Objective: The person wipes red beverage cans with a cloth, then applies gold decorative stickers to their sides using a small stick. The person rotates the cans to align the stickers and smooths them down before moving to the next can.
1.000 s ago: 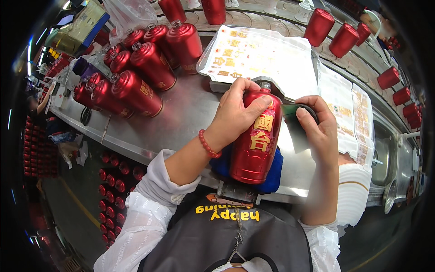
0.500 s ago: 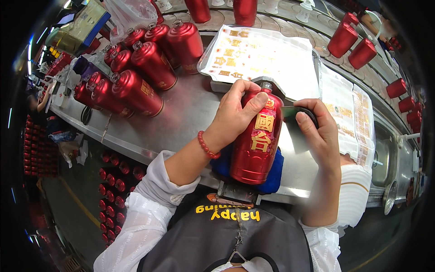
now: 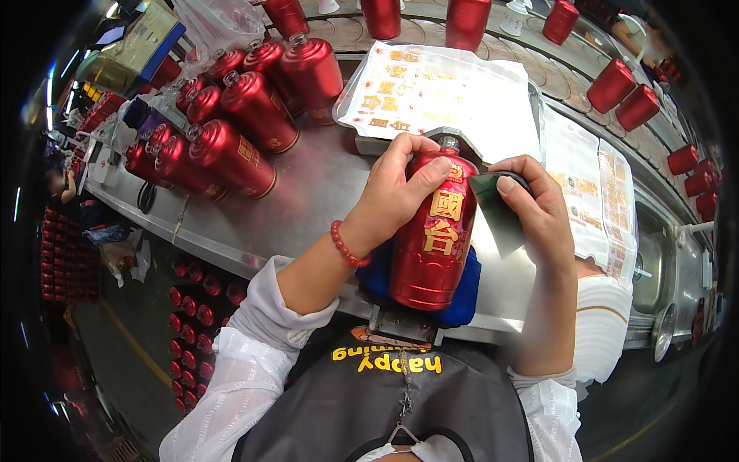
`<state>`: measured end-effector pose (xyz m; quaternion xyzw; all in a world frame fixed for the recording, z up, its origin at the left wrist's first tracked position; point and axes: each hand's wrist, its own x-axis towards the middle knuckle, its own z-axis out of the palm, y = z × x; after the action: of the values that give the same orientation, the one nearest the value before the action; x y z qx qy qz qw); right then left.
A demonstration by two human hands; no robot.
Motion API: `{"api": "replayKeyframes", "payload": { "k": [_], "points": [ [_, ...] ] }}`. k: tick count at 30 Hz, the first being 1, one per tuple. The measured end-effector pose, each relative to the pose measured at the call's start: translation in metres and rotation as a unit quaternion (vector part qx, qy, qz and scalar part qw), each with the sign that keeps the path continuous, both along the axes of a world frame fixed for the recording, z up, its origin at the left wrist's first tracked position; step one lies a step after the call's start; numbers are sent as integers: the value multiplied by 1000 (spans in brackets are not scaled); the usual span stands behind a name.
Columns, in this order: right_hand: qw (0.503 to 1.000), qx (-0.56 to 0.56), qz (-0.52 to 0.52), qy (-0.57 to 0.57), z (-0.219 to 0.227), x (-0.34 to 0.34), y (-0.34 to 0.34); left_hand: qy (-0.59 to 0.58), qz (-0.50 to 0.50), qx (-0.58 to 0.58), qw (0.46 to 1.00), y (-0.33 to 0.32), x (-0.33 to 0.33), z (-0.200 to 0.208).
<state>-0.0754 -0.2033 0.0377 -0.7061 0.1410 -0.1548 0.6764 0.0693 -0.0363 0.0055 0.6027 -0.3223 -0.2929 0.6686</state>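
Note:
A red metallic bottle (image 3: 431,266) with large gold characters stands tilted in front of me, its base on a blue cloth (image 3: 464,296) at the table's near edge. My left hand (image 3: 404,181) is closed around its shoulder, the thumb lying across the front below the bare neck. Just right of the bottle, my right hand (image 3: 535,200) pinches a thin dark green, flat scraper (image 3: 499,218) between thumb and fingers. One corner of the scraper comes close to the bottle's side; whether it touches I cannot tell.
Beyond the bottle, a tray (image 3: 350,115) bears a white sheet of gold decals (image 3: 454,88). More decal sheets (image 3: 593,192) lie to the right. Several red bottles (image 3: 250,115) crowd the table's left. Others ride the curved conveyor (image 3: 523,46) behind. A sink (image 3: 654,246) is at far right.
The scraper has turned so that its flat face shows, and my right hand has shifted slightly. The held bottle has moved a little left. Bottles on the conveyor have moved right.

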Motion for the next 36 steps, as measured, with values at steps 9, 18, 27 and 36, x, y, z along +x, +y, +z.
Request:
{"api": "replayKeyframes", "payload": {
  "k": [9, 18, 27, 36],
  "points": [
    [1000, 8, 25, -10, 1, 2, 3, -92, 43, 26, 995, -5, -6, 2],
    [950, -287, -48, -114, -1, -13, 19, 35, -10, -39, 999, 4, -3, -5],
    [857, -505, -27, -99, -17, -9, 32, -36, 18, -30, 999, 1, -6, -10],
    [874, -472, -41, -108, -24, -13, 31, -4, -16, -31, 999, 6, -5, -8]
  ]
}}
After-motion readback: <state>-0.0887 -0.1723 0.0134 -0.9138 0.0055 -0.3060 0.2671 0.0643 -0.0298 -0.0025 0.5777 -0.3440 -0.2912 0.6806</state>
